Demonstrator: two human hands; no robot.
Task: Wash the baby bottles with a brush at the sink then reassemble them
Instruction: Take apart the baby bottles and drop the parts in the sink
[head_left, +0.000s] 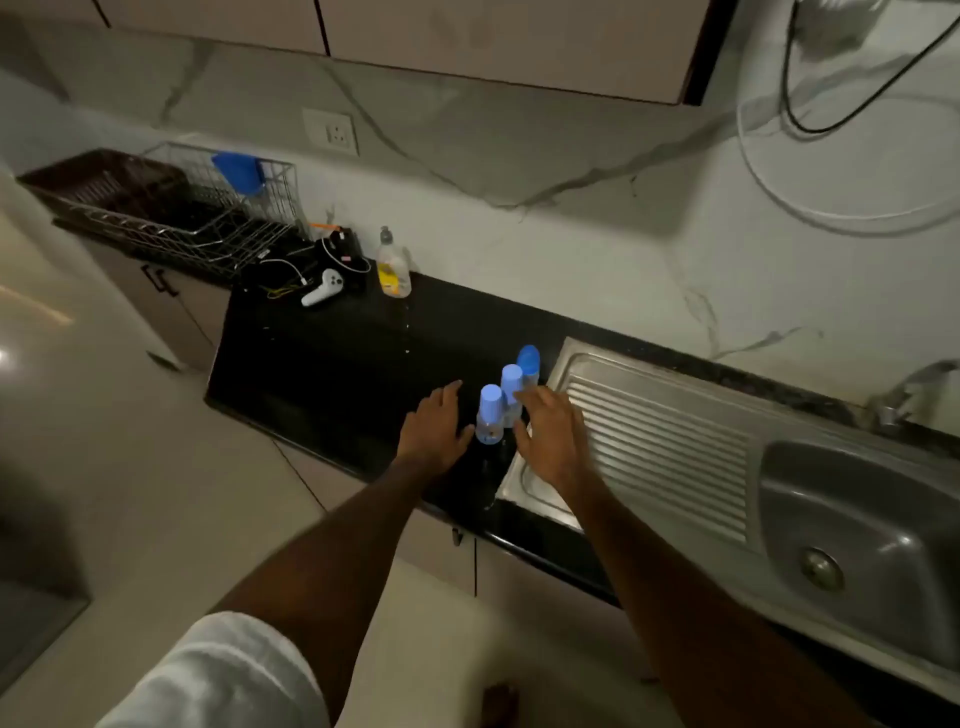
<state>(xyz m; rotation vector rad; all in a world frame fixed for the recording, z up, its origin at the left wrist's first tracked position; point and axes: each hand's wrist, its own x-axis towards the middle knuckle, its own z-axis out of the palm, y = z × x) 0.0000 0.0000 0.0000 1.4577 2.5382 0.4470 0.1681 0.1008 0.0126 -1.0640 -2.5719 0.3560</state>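
- Head view: three baby bottles stand upright in a tight row on the black table (322, 364), just left of the steel sink (779, 447) drainboard edge.
- Near bottle (490, 414) has a light blue cap; middle bottle (511, 387) also has a light blue cap; far bottle (528, 364) has a darker blue cap.
- Left hand (434, 431) is flat over the table just left of the near bottle, fingers straight and spread, grip open, holding nothing; the thumb is close to the bottle base, contact unclear in the blur.
- Right hand (553, 439) hovers over the drainboard corner, just right of the bottles, fingers extended and loose, grip open and empty; fingertips are near the middle bottle, possibly touching.
- Sink basin with its drain (821, 569) is at far right, well apart from the bottles.
- Dish soap bottle (393, 267) stands at the back of the table against the wall.
- White controller (323, 291) and cables lie left of the soap.
- Wire dish rack (208, 218) is at far left with a blue cup (239, 171) in it.
- Wall socket (332, 132) is above the rack.
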